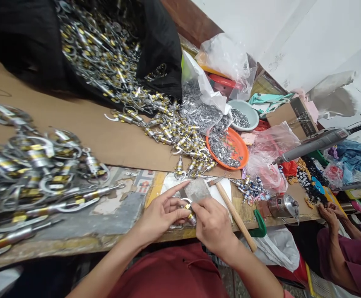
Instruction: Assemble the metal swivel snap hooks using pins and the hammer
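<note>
Near the bench's front edge, my left hand (166, 213) and my right hand (213, 223) meet around one silver-and-yellow metal hook clasp (186, 203). My left thumb and a finger pinch its curved hook, while the index finger stretches out along a grey metal block (197, 190). My right fingers are closed on the clasp's other side and hide part of it. The block sits on white paper (169, 182) just beyond. Beside it lies a hammer with a wooden handle (234, 215), to the right of my right hand.
Similar clasps pile up at left (34, 161) and spill from a black bag (158, 45). Small metal parts fill an orange dish (244, 145) and a pale bowl (255, 114). An electric screwdriver (317, 145) hangs at right, above a metal cup (282, 207). Another person's hands (331, 213) are farther right.
</note>
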`<state>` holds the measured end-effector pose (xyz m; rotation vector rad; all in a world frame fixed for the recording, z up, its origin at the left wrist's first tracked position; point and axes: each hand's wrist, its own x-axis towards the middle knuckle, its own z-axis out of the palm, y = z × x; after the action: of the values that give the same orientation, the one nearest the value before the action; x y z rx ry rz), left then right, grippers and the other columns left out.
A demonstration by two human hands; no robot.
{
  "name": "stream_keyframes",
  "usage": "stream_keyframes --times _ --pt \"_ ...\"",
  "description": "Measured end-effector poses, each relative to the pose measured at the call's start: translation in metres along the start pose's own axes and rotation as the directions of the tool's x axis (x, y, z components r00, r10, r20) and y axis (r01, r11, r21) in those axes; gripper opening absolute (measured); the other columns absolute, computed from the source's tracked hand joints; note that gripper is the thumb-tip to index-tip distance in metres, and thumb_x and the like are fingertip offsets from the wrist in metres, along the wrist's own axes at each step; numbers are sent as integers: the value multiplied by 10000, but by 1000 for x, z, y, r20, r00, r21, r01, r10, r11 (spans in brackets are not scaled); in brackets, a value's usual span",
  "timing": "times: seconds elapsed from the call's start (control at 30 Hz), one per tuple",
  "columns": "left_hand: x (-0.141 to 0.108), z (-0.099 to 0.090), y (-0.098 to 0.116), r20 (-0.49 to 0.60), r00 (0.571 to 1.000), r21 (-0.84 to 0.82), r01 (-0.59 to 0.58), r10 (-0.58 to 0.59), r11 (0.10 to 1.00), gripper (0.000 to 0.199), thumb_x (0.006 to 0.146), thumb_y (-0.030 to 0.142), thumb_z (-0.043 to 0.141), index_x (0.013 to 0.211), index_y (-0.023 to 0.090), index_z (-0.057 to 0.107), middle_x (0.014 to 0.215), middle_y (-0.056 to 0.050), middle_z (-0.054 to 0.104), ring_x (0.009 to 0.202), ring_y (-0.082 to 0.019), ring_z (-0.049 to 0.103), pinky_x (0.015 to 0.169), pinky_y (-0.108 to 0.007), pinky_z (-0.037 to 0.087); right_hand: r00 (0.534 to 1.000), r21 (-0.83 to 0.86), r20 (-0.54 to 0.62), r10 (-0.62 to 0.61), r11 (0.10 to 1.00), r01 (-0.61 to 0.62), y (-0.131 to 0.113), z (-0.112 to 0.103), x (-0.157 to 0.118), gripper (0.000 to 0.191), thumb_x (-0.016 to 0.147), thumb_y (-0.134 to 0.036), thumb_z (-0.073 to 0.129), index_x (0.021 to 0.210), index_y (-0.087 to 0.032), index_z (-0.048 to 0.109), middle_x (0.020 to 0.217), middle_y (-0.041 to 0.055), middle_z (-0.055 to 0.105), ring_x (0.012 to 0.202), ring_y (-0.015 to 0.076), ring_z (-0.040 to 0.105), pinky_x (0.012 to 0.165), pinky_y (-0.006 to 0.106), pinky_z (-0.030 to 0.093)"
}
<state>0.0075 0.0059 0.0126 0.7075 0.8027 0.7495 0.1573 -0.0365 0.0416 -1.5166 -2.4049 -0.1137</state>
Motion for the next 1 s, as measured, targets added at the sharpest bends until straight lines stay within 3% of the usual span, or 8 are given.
stream_keyframes --times 0.23,0.33,0.5,0.57,0.63,0.73,0.83,1.0 --pt "1 -3 -3 15 1000 -2 3 -3 1000 927 566 258 769 1372 146 324 630 64 589 546 -92 526 546 -224 481 979 -48 203 16 999 -7 -8 -15 0 393 704 32 450 1029 -148 579 823 68 572 733 199 496 616 297 427" --pt "2 -4 -3 8 1000 1 4 -4 1000 925 564 259 774 1368 145 329 645 58 603 549 -92 534 550 -222 487 977 -27 212 21 1000 -15 -12 -15 -5 458 702 39 429 1105 -135 561 829 79 568 736 203 485 621 305 434" --pt "1 -4 -3 -3 1000 20 13 -13 1000 905 577 256 765 1367 164 333 654 57 613 570 -108 579 566 -235 503 997 205 29 76 976 -80 12 -11 -21 483 796 13 349 1206 -168 531 918 89 566 833 187 527 696 290 474" --pt "1 -3 -2 -16 1000 35 18 -18 999 901 570 247 768 1362 166 344 657 56 616 568 -112 594 561 -234 505 971 186 -115 211 964 -187 36 -11 -31 431 849 -49 355 1215 -192 532 995 100 557 920 196 531 774 322 474" --pt "1 -3 -1 -29 999 41 24 -23 999 908 559 242 774 1357 162 350 663 54 621 561 -116 604 555 -235 508 915 79 -205 348 938 -339 63 -10 -42 367 873 -145 410 1215 -192 536 1039 115 554 973 232 522 824 388 458" --pt "2 -3 0 -33 999 41 26 -25 999 920 551 247 778 1358 154 346 653 55 623 547 -121 611 547 -239 513 877 12 -37 479 878 -479 93 -2 -58 389 853 -241 477 1235 -175 519 1038 118 577 966 253 540 826 413 464" --pt "2 -3 1 -18 1000 48 21 -20 999 916 557 253 776 1358 154 345 642 54 624 555 -127 619 547 -240 516 840 91 159 520 839 -537 103 11 -67 339 861 -256 451 1163 -159 570 932 94 614 878 217 585 784 352 488" --pt "1 -3 1 -30 999 47 22 -21 999 899 557 238 778 1350 167 360 658 47 634 567 -131 627 557 -245 520 814 256 178 553 772 -581 100 25 -64 256 805 -274 517 1017 -175 622 913 68 639 818 198 602 749 322 493"
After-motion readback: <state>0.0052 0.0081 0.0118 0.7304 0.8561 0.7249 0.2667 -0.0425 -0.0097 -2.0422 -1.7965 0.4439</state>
